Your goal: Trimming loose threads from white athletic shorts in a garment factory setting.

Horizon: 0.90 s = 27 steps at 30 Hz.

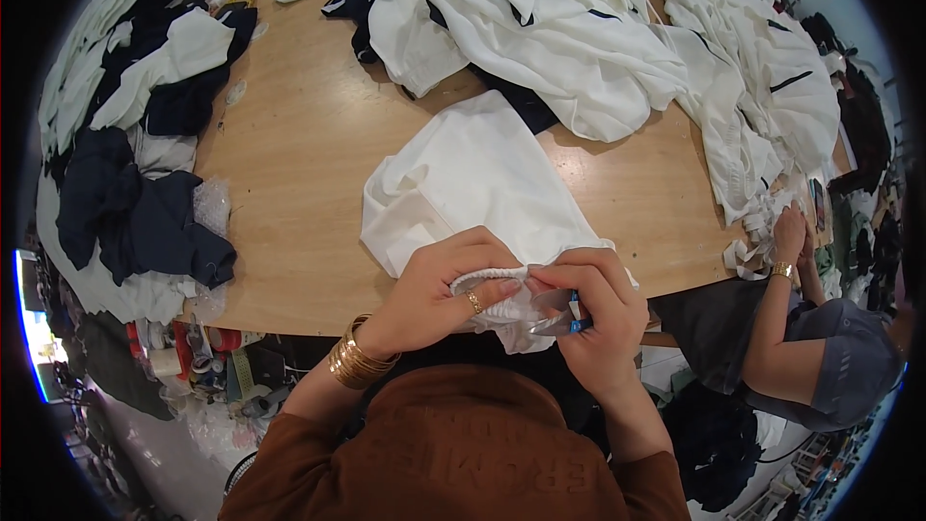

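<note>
A white garment (482, 174) lies spread on the table in front of me, its gathered elastic edge (489, 273) drawn up at the table's near side. My left hand (424, 289), with a ring and gold bangles, is closed on that edge, the thumb inside the band. My right hand (605, 314) pinches the same edge between thumb and forefinger. Tucked in its palm are small thread snips (555, 324) with metal blades and blue parts; their blades lie just beside the fabric, and the fingers partly hide them.
White garments with dark trim (569, 48) heap across the far side of the wooden table (289, 135). Dark and white clothes (164, 203) pile at the left. On the right, a co-worker's hands (793, 236) handle white strips. Odds and ends (227, 362) crowd beneath the left edge.
</note>
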Available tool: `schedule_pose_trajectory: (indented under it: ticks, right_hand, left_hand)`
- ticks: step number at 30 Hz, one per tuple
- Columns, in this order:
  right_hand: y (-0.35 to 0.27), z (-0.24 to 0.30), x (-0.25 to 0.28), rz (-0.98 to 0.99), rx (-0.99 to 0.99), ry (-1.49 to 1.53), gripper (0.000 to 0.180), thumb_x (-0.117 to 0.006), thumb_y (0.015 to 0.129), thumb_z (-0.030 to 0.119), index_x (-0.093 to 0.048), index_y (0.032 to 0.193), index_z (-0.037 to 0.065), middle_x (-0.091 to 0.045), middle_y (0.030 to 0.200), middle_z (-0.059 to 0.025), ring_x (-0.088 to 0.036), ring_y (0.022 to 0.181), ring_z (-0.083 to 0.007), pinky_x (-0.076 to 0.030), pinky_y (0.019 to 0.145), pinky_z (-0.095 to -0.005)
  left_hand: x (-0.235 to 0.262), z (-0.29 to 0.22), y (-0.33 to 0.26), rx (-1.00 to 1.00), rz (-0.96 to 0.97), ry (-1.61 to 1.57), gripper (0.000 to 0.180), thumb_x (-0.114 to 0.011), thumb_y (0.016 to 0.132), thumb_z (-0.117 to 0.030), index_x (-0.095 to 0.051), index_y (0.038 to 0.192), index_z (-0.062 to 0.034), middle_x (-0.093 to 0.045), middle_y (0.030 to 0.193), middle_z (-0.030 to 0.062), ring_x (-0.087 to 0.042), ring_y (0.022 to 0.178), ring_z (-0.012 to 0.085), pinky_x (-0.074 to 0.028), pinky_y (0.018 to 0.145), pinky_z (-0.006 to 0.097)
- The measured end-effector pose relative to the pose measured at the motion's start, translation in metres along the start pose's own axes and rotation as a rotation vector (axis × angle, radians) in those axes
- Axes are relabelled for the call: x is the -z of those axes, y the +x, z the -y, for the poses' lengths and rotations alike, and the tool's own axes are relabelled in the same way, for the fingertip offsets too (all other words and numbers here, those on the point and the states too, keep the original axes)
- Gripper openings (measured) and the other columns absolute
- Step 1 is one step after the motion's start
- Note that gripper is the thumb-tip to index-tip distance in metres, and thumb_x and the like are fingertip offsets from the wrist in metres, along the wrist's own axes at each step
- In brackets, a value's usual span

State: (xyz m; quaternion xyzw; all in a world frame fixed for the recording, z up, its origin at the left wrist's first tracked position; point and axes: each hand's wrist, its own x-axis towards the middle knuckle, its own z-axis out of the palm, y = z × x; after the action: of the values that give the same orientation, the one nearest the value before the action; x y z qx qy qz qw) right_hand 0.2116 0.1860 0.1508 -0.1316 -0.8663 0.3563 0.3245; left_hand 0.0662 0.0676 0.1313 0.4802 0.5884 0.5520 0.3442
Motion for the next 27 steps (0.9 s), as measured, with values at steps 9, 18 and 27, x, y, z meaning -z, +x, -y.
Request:
schedule_pose_trajectory:
  ticks: [9,18,27]
  right_hand:
    - [-0.004,-0.009,-0.008,-0.042,-0.186,0.053,0.019,-0.057,0.07,-0.009,-0.054,0.084,0.004,-0.053,0.082,-0.0071,-0.053,0.061,-0.0178,-0.042,0.055,-0.0276]
    - [0.001,0.001,0.013,-0.047,-0.232,0.072,0.007,-0.063,0.08,0.003,-0.061,0.087,0.004,-0.056,0.08,-0.003,-0.048,0.061,-0.0094,-0.036,0.052,-0.0203]
    - [-0.005,-0.013,-0.008,0.003,-0.157,-0.028,0.02,-0.06,0.07,-0.007,-0.057,0.087,0.004,-0.054,0.081,-0.0068,-0.056,0.063,-0.0177,-0.044,0.052,-0.027]
  left_hand:
    - [-0.004,0.001,0.001,0.161,0.014,-0.163,0.018,-0.06,0.087,-0.016,-0.062,0.095,-0.0006,-0.059,0.084,0.0028,-0.053,0.079,0.0082,-0.043,0.072,0.023]
    - [-0.005,0.0,0.001,0.237,-0.028,-0.196,0.023,-0.058,0.089,-0.02,-0.061,0.099,0.0015,-0.062,0.082,0.0003,-0.052,0.075,0.0051,-0.044,0.068,0.022]
    - [-0.007,-0.002,0.001,0.234,-0.011,-0.165,0.021,-0.06,0.088,-0.02,-0.062,0.095,0.0003,-0.061,0.079,0.0,-0.052,0.074,0.005,-0.044,0.067,0.022]
